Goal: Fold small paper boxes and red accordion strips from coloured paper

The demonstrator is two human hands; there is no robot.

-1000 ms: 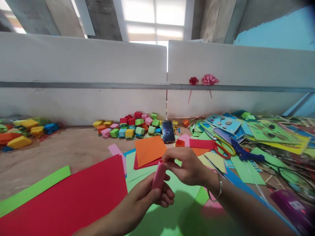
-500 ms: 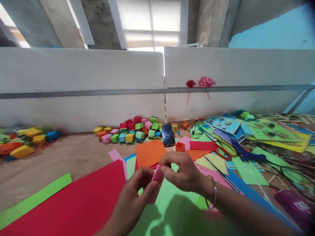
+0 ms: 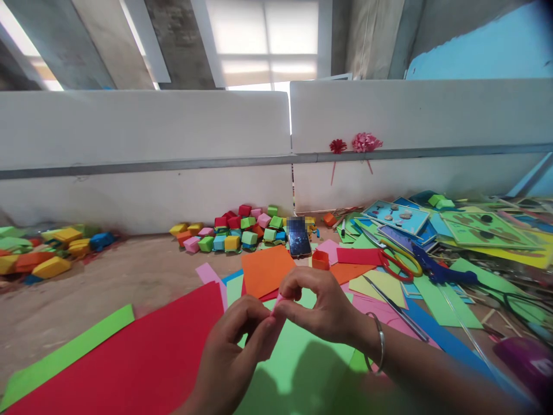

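Note:
Between my two hands is a small folded piece of pink paper (image 3: 268, 343), held above a light green sheet (image 3: 298, 369). My left hand (image 3: 235, 340) pinches its side between thumb and fingertips. At its top end, the thumb and curled fingers of my right hand (image 3: 311, 302) are closed on the same paper. The fingertips of both hands almost meet and cover much of the piece. Beyond my hands lies an orange sheet (image 3: 265, 270), and to the left a large red sheet (image 3: 129, 357).
Small paper boxes (image 3: 233, 242) are heaped by the white partition (image 3: 142, 127), beside a phone (image 3: 298, 237). On the right are scissors (image 3: 395, 259), a pen-like metal tool (image 3: 395, 308), a blue glue gun (image 3: 436, 268) and a purple object (image 3: 522, 360). A green strip (image 3: 73, 351) borders the red sheet.
My left fingertips have moved up along the pink paper, closer to my right fingertips. The paper is now more covered by my hands. The whole view has shifted slightly.

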